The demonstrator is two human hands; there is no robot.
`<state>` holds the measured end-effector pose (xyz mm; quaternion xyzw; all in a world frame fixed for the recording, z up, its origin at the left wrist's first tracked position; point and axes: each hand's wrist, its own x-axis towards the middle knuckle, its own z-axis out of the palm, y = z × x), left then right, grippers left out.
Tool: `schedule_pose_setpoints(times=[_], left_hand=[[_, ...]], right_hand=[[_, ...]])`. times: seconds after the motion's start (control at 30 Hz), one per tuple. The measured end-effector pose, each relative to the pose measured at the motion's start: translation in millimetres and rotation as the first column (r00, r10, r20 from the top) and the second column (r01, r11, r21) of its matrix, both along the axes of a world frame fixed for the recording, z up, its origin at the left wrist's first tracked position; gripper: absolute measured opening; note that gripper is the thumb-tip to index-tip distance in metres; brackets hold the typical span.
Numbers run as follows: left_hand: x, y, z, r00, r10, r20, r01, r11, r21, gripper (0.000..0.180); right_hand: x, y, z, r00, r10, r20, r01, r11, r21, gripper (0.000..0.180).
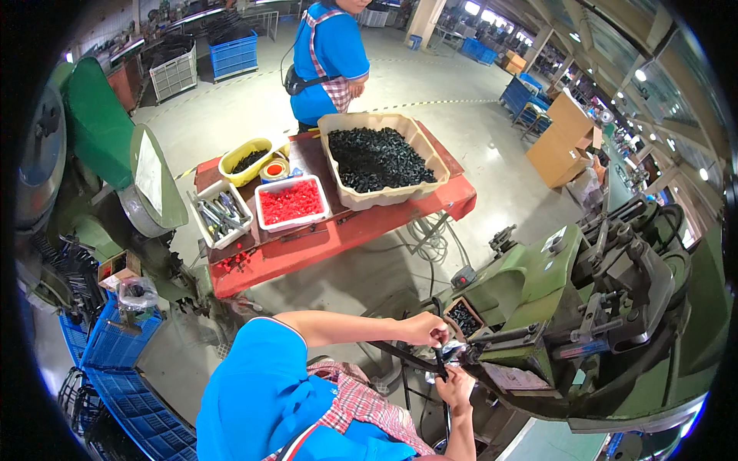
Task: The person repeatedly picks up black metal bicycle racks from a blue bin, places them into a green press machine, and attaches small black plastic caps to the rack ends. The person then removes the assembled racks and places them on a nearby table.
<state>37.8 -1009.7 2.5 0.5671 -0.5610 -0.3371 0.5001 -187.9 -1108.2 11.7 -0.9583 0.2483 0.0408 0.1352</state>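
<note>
At the front of the green machine (538,265), both of my hands are close together around a long, thin black bar (415,358). My left hand (424,329) reaches in with its fingers closed at an upright dark piece of it. Just below, my right hand (458,386) pinches the bar's end by the machine's working point. Fingers partly hide the bar, and whether the upright and slanting pieces are one part cannot be made out. A small box of dark parts (464,317) sits on the machine beside my left hand.
A red table (346,242) ahead carries a large cream bin (384,201) of black pieces, a white tray (294,225) of red pieces, a tool tray (240,233) and a yellow tub (227,167). A person (327,58) stands behind it. Blue crates (127,349) stand at left.
</note>
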Motion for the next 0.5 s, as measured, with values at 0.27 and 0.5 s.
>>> schedule_pose_setpoints(times=[0.27,0.5], left_hand=[[-20.9,28.8,-30.3,0.987,0.08,0.139,-0.083,0.996,0.015,0.022],[-22.5,31.2,-30.3,0.981,0.128,0.144,-0.124,0.992,-0.032,0.022]], right_hand=[[-0.5,-3.0,-1.7,0.996,0.046,0.076,-0.043,0.998,-0.039,0.035],[1.9,-0.1,1.9,0.992,0.043,0.119,-0.039,0.999,-0.036,0.032]])
